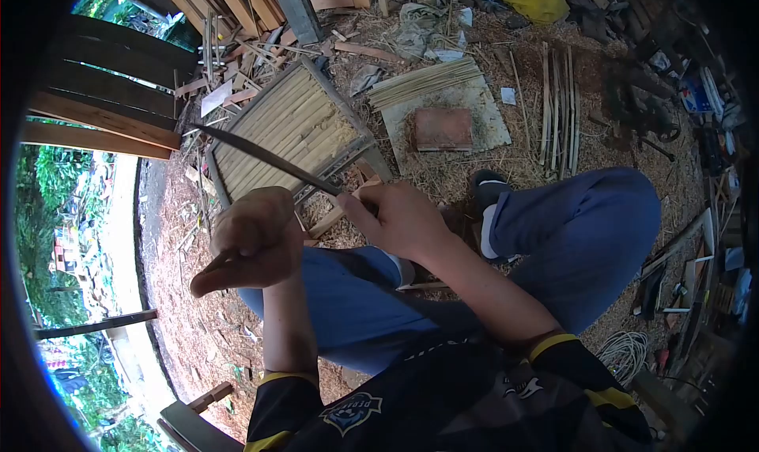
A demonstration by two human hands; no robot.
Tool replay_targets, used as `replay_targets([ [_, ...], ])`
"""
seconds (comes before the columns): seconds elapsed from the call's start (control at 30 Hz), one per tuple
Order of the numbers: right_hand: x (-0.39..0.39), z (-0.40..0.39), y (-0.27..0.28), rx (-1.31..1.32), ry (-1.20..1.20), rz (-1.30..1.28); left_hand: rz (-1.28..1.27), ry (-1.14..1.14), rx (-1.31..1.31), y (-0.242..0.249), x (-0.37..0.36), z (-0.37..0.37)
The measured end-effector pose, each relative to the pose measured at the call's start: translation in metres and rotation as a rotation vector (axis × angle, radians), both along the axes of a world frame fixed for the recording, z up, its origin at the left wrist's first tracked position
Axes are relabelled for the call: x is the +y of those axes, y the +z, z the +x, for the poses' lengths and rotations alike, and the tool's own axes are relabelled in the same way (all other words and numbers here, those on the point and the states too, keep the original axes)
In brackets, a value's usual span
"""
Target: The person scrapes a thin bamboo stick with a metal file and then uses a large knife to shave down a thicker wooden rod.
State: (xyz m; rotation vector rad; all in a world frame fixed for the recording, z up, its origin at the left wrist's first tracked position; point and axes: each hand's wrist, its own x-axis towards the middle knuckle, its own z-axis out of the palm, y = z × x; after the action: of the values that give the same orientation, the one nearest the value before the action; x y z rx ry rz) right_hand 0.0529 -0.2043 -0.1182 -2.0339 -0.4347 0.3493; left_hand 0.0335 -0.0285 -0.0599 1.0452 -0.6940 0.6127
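My right hand (399, 220) is closed around the near end of a long knife (269, 158). Its narrow dark blade points up and to the left, passing above a slatted bamboo panel in a wooden frame (277, 124). Beside it, my left hand (257, 238) is held in front of my left knee with its fingers pressed together. A thin edge shows between those fingers, too small to name. Past my feet, a reddish-brown block (443, 128) sits on a pale board (399, 139), where a bundle of thin bamboo strips (427, 83) also lies.
Wood shavings and offcuts cover the ground. Several long strips (558, 108) lie right of the board, near a yellow cloth or bag (534, 1). Timber planks (103, 124) form a barrier on the left. A coil of cord (622, 357) rests at lower right, near cluttered tools.
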Motion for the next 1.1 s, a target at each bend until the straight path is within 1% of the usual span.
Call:
replay_targets([
  [0.07,0.004,0.001,-0.009,-0.020,-0.013,-0.014,0.022,-0.018,-0.001,0.003,0.002,0.002],
  [0.13,0.000,0.013,-0.050,0.018,-0.056,-0.068,0.009,-0.030,-0.005,0.001,0.004,0.001],
  [0.17,-0.002,0.019,-0.062,0.037,-0.083,-0.096,0.002,-0.040,-0.007,0.001,0.004,0.001],
  [0.27,-0.002,0.007,-0.021,-0.035,-0.069,-0.030,0.015,0.060,0.002,-0.001,0.000,0.000],
  [0.37,0.003,0.001,-0.019,-0.071,0.000,-0.008,0.016,-0.016,0.079,0.001,0.009,-0.001],
  [0.47,-0.001,0.017,-0.050,0.082,-0.104,-0.120,0.039,0.009,0.098,0.003,0.009,-0.002],
  [0.57,-0.014,0.028,-0.081,0.071,-0.123,-0.225,0.064,0.022,0.097,0.003,0.008,-0.002],
  [0.67,-0.008,0.017,-0.050,0.049,-0.083,-0.080,0.049,0.028,0.096,0.002,0.005,0.000],
  [0.77,-0.005,0.016,-0.054,-0.006,-0.091,-0.046,0.045,0.020,0.109,0.004,0.007,0.001],
  [0.87,-0.018,0.035,-0.090,0.127,-0.127,-0.219,0.055,-0.006,0.097,0.004,0.010,0.002],
  [0.97,-0.018,0.030,-0.064,0.184,-0.049,-0.183,0.089,0.027,0.079,0.005,0.004,0.003],
  [1.07,0.001,0.004,-0.023,0.012,0.000,0.140,0.076,0.004,0.072,0.005,0.004,0.004],
  [1.1,0.000,0.004,-0.017,0.028,0.013,0.110,0.062,-0.001,0.068,0.005,0.003,0.004],
])
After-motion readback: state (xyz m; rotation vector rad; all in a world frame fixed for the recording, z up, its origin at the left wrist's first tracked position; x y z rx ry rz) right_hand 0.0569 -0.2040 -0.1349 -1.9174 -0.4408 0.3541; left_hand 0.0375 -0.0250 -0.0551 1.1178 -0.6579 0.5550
